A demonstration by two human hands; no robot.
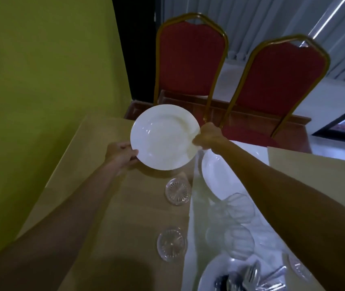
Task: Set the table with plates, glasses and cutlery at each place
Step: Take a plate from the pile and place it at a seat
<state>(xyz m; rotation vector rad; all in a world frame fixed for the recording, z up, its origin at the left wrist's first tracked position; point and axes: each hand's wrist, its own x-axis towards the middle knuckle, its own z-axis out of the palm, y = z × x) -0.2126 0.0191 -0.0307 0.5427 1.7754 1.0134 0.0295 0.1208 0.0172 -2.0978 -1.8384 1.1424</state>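
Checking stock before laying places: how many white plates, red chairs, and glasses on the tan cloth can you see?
White plates: 3
Red chairs: 2
Glasses on the tan cloth: 2
Total: 7

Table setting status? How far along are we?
Early. Done: far glass and near glass stand on the tan cloth, left side. In hand: left hand and right hand grip a white plate by its rim over the far place. Left: spare plate and runner glasses to distribute; cutlery lies piled on the near plate.
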